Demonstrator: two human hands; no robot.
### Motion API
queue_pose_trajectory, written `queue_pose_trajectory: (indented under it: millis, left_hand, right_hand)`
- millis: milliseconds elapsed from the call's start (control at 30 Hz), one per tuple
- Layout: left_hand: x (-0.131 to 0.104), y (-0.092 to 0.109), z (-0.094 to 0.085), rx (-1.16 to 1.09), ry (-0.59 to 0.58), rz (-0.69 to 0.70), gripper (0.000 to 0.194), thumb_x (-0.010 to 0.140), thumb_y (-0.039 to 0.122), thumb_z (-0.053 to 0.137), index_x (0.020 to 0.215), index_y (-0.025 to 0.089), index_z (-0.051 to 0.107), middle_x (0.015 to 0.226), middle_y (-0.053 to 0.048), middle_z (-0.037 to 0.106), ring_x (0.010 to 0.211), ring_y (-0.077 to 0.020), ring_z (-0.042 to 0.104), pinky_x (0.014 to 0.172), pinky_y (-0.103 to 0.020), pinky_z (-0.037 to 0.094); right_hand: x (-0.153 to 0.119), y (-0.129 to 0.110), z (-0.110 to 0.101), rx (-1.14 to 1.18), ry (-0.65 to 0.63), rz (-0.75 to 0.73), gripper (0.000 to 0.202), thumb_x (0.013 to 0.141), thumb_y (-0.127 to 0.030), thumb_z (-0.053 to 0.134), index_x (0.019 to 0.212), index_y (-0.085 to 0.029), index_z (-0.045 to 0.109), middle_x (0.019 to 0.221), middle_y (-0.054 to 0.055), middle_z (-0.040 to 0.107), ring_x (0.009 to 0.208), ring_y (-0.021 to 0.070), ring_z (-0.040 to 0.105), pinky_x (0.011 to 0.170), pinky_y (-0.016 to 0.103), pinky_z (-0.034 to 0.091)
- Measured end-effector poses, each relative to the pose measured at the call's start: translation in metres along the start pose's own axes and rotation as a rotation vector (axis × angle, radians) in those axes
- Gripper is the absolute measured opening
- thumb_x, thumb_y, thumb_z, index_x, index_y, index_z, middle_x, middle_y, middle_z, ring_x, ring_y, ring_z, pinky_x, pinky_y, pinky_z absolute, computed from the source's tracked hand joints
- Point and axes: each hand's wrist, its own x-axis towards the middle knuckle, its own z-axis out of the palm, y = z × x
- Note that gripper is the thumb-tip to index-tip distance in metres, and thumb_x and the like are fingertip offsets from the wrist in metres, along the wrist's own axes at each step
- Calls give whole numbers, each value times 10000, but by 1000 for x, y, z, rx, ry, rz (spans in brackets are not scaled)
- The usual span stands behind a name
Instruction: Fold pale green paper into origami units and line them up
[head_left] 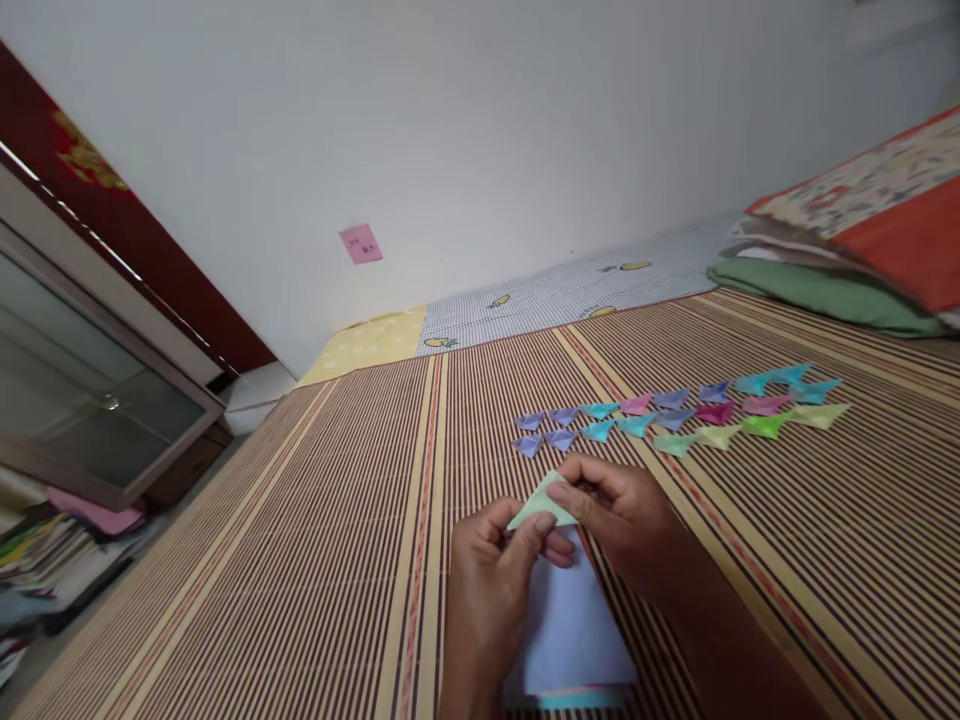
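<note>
A small pale green paper (541, 504), folded to a triangle, is held between both hands above the mat. My left hand (499, 570) pinches its lower left part between thumb and fingers. On its right side, my right hand (619, 510) grips it with the thumb on top. Beneath the hands lies a stack of coloured sheets (574, 640), pale lilac on top, partly hidden by my left hand. Beyond the hands, two rows of small folded paper pieces (637, 424) in purple, blue, pink, green and yellow rest on the mat.
The striped mat (360, 500) spreads under everything. Folded bedding (832, 295) and an orange patterned cushion (900, 210) sit at the right. A pink note (361, 243) is on the wall. At the left are a glass-panelled cabinet (82, 370) and stacked papers (45, 560).
</note>
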Motion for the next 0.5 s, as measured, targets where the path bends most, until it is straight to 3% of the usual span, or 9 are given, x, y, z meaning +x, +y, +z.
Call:
queue_pose_trajectory:
  millis: [233,300,400,500]
  left_hand:
    - [0,-2,3,96,15,92,465,1008,411,517,675,181,747,631,-69,739,623,-204,677,694,-301,497]
    - [0,-1,2,123,13,102,397,992,370,549,714,182,761,669,-63,742,656,-202,671,705,-298,493]
    - [-1,2,0,154,-8,83,99,856,251,731,789,184,758,741,-40,741,717,-198,659,697,-275,477]
    - [-1,2,0,107,-51,60,134,860,190,693,729,176,720,719,-37,733,701,-187,658,699,-270,484]
  right_hand:
    - [0,-7,-5,-187,88,-101,255,930,-355,624,737,-191,647,644,-14,605,626,143,552,608,267,448]
    - [0,-7,-8,-228,90,-106,251,932,-346,618,738,-189,647,663,-11,604,646,145,547,610,263,444]
    - [0,-7,-10,-245,75,-91,241,929,-340,620,747,-185,650,674,-7,615,647,144,558,600,260,444]
    - [-1,-5,-7,-155,-2,-36,236,937,-344,612,766,-184,640,615,-11,620,580,142,572,564,263,453]
